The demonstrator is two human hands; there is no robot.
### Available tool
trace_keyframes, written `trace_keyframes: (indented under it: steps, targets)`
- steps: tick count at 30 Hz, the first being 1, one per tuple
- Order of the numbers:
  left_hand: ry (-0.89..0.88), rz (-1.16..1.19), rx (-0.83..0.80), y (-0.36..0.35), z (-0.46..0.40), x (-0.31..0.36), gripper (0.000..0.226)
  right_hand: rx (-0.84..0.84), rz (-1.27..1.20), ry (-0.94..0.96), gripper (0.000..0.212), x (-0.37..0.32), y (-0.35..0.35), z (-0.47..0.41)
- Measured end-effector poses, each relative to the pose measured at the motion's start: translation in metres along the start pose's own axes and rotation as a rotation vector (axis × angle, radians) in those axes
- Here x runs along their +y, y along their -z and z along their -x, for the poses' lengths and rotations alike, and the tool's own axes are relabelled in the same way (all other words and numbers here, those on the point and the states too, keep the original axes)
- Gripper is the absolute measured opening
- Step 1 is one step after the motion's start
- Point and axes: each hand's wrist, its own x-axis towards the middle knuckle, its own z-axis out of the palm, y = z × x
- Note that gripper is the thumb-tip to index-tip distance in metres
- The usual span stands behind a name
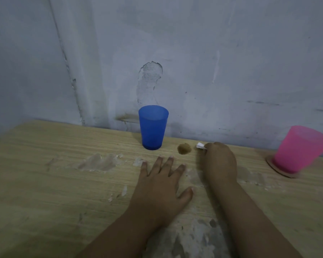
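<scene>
The head view looks down on a pale wood-grain worktop (45, 183) pushed against a scuffed grey wall (194, 53). The right hand (220, 161) reaches forward with its back turned up, and its fingers (210, 146) are curled and pinch a small white wad (200, 145), which may be paper or tissue. The wad pokes out to the left of the knuckles, low over the worktop near the wall. Whether it touches the surface cannot be told.

Just to the left of the wad is a round brown stain (184, 149) on the wood, close to it but with a narrow gap between them. The left hand (160, 185) lies palm down on the worktop nearer the person, its fingers (159, 162) straight and spread, holding nothing. Their tips stop a little short of the stain.

A blue cup (153, 127) stands upright just left of the stain, close to the wall. Well off to the right, a pink cup (300, 148) sits on a round cardboard coaster (280, 171). Whitish scraped patches mark the wood around both forearms.
</scene>
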Motion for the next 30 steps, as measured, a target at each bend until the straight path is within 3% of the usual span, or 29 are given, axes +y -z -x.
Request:
trace_keyframes:
  steps: [4,8,12,17,23,30]
  targets:
    - [-0.022,-0.052,0.027,0.010,-0.001,0.004,0.070,-0.050,0.169,0.106,0.020,-0.006,0.000,0.003]
    - [-0.198,-0.054,0.074,0.022,0.006,0.022,0.066,-0.077,0.219,0.153,0.019,-0.007,-0.002,0.001]
    - [-0.296,0.058,0.001,0.010,0.025,0.042,0.061,-0.051,0.127,0.171,0.019,0.001,-0.004,-0.008]
    - [-0.273,0.031,-0.036,0.011,0.026,0.039,0.078,-0.082,-0.165,0.153,0.021,0.002,-0.002,-0.018]
    - [-0.157,0.022,-0.016,0.011,0.027,0.041,0.067,-0.228,-0.412,0.240,0.023,-0.017,0.000,-0.031]
    - [-0.266,-0.032,0.014,0.002,0.026,0.042,0.063,-0.280,-0.425,0.397,0.024,0.002,0.010,-0.013]
